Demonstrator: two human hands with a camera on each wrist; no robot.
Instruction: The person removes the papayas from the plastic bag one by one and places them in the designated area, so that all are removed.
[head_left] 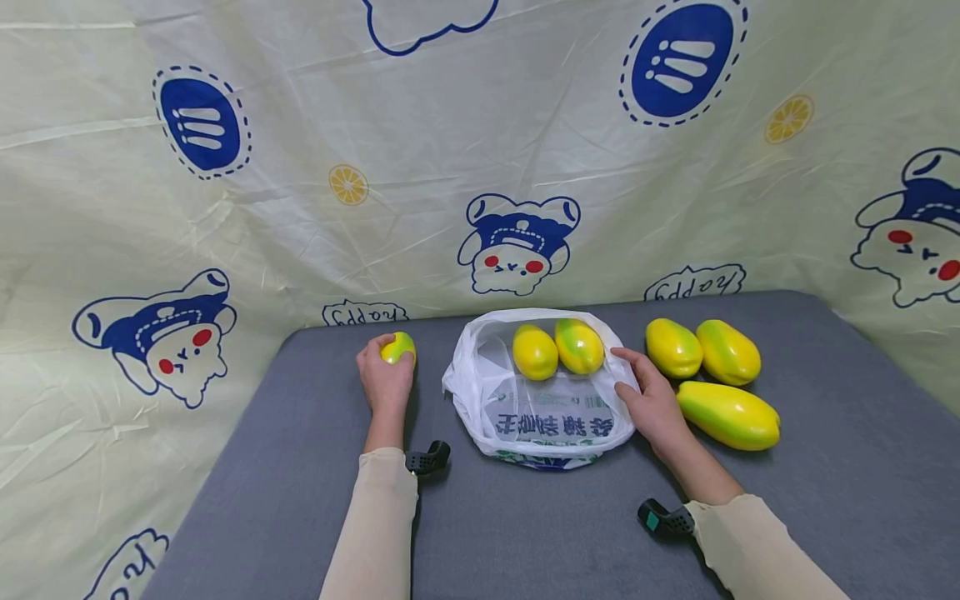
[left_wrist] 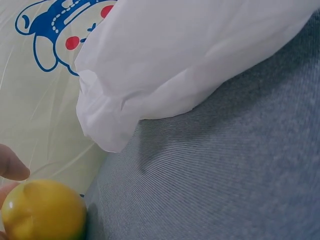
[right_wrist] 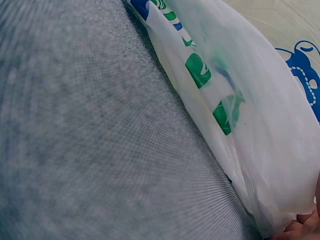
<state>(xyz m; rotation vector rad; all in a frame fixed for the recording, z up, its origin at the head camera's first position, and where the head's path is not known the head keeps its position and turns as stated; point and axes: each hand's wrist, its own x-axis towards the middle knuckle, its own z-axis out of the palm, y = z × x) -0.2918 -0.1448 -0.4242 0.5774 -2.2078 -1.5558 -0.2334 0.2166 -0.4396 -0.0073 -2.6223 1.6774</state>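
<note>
My left hand [head_left: 386,375] grips a yellow-green papaya [head_left: 399,347] on the table, left of the bag. In the left wrist view, the rounded end of that papaya [left_wrist: 45,210] shows below the fingertips [left_wrist: 12,165]. A white plastic bag [head_left: 468,400] lies with its mouth spread wide, printed with dark characters. Two papayas, one on the left [head_left: 535,352] and one on the right [head_left: 580,347], rest inside it toward the back. My right hand [head_left: 652,404] pinches the bag's right rim between thumb and fingers. In the right wrist view, the bag [right_wrist: 270,130] hides most of that hand.
Three more papayas lie right of the bag: two side by side at the back, one left [head_left: 673,348] and one right [head_left: 728,352], and a longer one [head_left: 731,417] in front, close to my right hand. A printed cloth [head_left: 420,250] hangs behind the grey table [head_left: 517,533].
</note>
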